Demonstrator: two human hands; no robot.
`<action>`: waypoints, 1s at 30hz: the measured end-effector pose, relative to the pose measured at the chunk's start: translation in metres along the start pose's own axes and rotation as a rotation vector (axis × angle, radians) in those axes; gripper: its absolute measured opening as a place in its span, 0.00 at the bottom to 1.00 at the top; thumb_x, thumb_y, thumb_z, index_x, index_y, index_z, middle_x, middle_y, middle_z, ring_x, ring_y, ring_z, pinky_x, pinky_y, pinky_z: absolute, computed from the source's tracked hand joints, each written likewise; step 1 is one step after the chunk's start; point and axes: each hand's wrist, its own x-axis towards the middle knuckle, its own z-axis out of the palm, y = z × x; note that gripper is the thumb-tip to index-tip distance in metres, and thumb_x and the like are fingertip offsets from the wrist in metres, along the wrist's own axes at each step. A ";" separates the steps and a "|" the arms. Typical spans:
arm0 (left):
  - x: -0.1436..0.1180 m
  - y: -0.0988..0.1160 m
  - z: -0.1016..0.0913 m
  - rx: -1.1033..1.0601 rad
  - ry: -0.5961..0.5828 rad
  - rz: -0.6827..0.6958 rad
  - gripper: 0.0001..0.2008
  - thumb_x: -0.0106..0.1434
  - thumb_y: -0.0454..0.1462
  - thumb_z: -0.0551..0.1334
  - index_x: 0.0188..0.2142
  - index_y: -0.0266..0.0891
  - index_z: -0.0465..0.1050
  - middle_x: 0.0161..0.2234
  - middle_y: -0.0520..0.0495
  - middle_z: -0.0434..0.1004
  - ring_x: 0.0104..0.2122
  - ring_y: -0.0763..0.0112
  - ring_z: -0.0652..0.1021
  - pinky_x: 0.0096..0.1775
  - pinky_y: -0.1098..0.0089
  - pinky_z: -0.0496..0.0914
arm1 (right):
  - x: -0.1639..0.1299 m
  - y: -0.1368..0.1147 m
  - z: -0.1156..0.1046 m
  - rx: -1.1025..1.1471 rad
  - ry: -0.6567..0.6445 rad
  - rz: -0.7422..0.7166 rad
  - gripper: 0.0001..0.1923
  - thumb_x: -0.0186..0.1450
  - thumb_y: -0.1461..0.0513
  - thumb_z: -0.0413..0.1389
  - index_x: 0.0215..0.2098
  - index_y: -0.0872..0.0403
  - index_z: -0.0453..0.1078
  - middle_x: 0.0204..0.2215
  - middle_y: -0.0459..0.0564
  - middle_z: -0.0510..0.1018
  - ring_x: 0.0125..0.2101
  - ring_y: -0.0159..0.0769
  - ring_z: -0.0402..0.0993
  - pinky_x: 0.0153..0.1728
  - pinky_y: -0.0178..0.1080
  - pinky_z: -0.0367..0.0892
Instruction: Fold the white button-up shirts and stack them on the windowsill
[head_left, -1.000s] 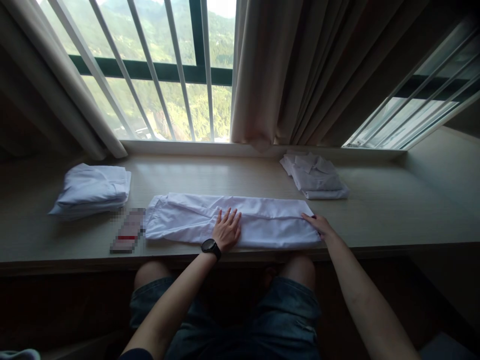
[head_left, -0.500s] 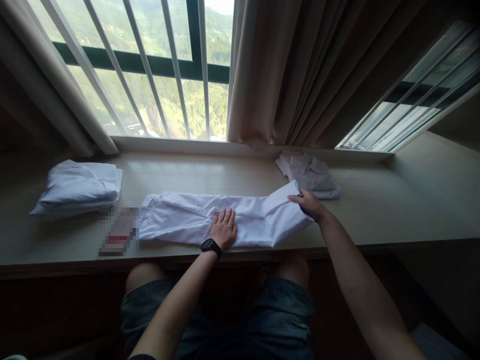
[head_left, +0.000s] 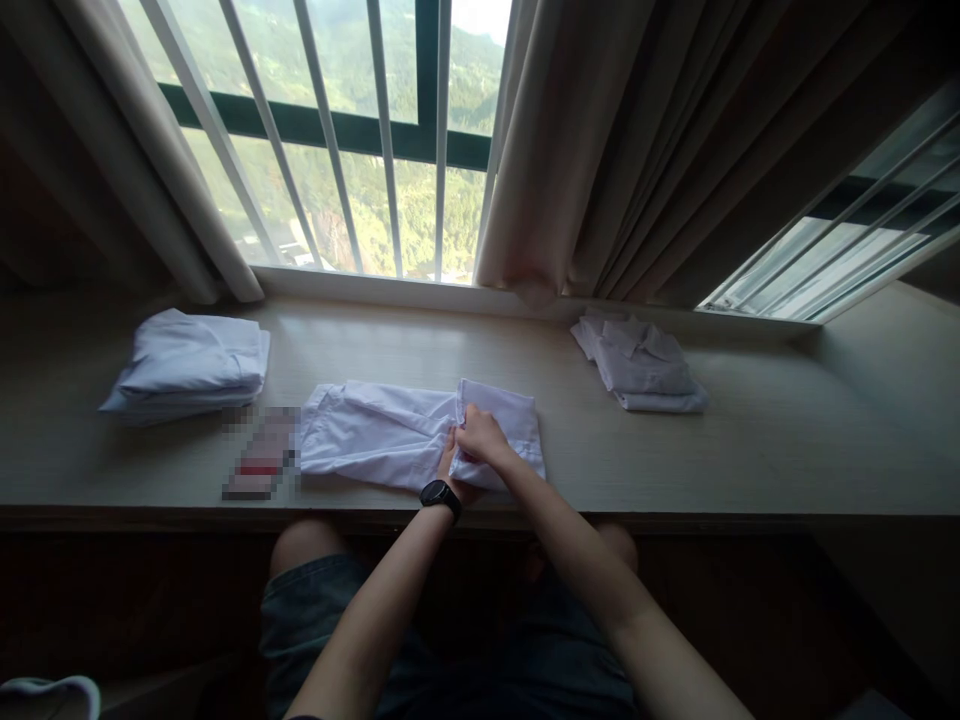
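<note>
On the pale wooden ledge (head_left: 750, 440), right hand (head_left: 480, 437) is pinching the long white cloth (head_left: 390, 435), half-folded over the flat left hand (head_left: 448, 468); the left half is lying unfolded.

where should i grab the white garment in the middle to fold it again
Likely the free left end of the garment, from the left. The right end is already doubled over under the right hand and left hand, while the left part lies flat and single beside the blurred item on the counter.
</note>
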 end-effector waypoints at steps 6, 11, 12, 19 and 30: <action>0.001 -0.007 0.004 -0.284 0.020 -0.031 0.37 0.74 0.44 0.25 0.64 0.28 0.60 0.44 0.37 0.80 0.54 0.58 0.74 0.56 0.54 0.68 | 0.000 0.020 0.007 0.086 0.018 -0.261 0.12 0.69 0.54 0.54 0.42 0.52 0.74 0.37 0.50 0.81 0.38 0.38 0.77 0.42 0.35 0.67; -0.012 0.013 -0.001 -0.048 0.122 0.004 0.27 0.74 0.44 0.42 0.64 0.34 0.62 0.59 0.35 0.71 0.66 0.55 0.62 0.63 0.47 0.57 | -0.015 0.047 0.018 -0.093 0.325 -0.256 0.22 0.71 0.52 0.50 0.58 0.51 0.71 0.58 0.57 0.72 0.58 0.48 0.65 0.60 0.47 0.58; -0.019 0.017 -0.004 0.047 0.149 0.021 0.26 0.71 0.42 0.48 0.64 0.33 0.63 0.62 0.34 0.67 0.68 0.52 0.58 0.65 0.45 0.54 | -0.018 0.053 0.024 -0.143 0.320 -0.261 0.24 0.72 0.51 0.49 0.62 0.49 0.68 0.63 0.57 0.66 0.62 0.50 0.60 0.62 0.51 0.54; -0.088 0.030 -0.034 0.766 0.312 0.086 0.31 0.63 0.29 0.52 0.66 0.26 0.57 0.68 0.32 0.57 0.70 0.53 0.52 0.66 0.52 0.55 | -0.033 0.074 0.057 -0.369 0.197 -0.343 0.26 0.74 0.51 0.42 0.70 0.37 0.52 0.71 0.43 0.52 0.70 0.53 0.42 0.66 0.62 0.41; -0.087 0.024 -0.029 0.707 0.187 0.240 0.21 0.72 0.43 0.50 0.59 0.39 0.69 0.61 0.40 0.70 0.66 0.55 0.62 0.66 0.49 0.55 | -0.035 0.073 0.046 -0.358 0.096 -0.371 0.28 0.73 0.53 0.45 0.70 0.38 0.52 0.70 0.45 0.55 0.69 0.53 0.46 0.65 0.61 0.44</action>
